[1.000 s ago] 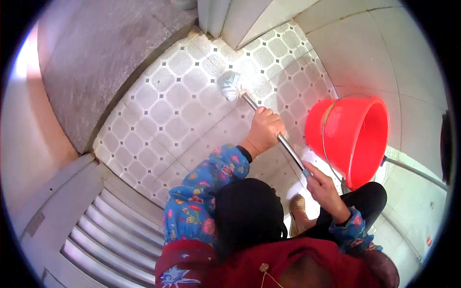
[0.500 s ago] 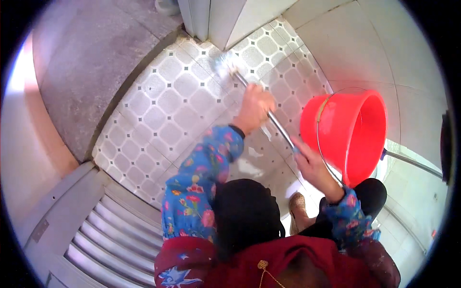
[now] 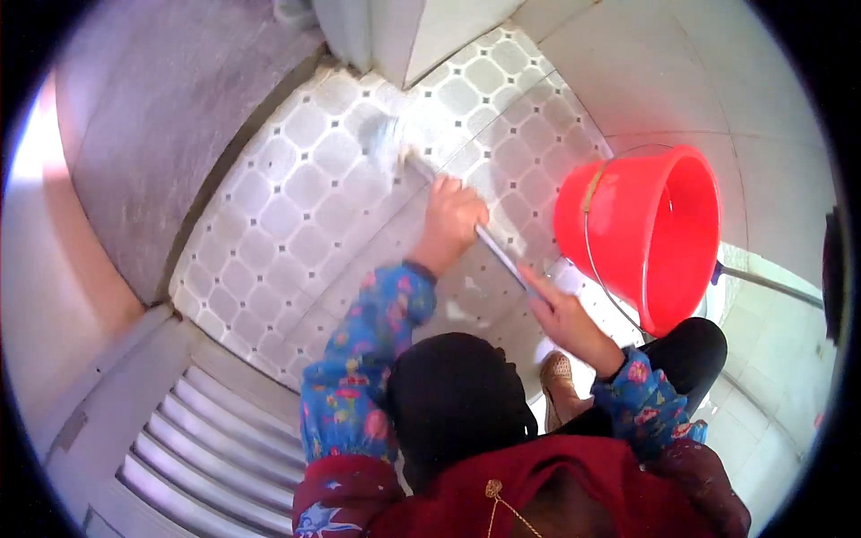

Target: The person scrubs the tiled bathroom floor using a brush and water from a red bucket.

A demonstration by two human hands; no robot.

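Observation:
A scrubbing brush [image 3: 503,253] with a silver metal handle slants across the tiled floor [image 3: 309,188]. Its pale bluish-white head is smeared by motion and lies against the tiles near the white wall corner. My left hand [image 3: 452,221] is closed round the handle, not far behind the head. Further back, toward my body, my right hand [image 3: 574,321] grips the handle's end. A red bucket [image 3: 613,215] with a wire handle is to the right of my hands, its mouth facing right.
A grey raised step [image 3: 170,134] borders the floor on the left. At lower left is a louvred door [image 3: 215,439]. A white wall corner [image 3: 395,40] juts in at the top. Behind the bucket a metal pole [image 3: 771,292] leans near the right wall. My foot [image 3: 558,394] stands below the bucket.
The brush head has moved left and slightly nearer me over the tiles. Both hands have shifted left with the handle, and the view has tilted a little.

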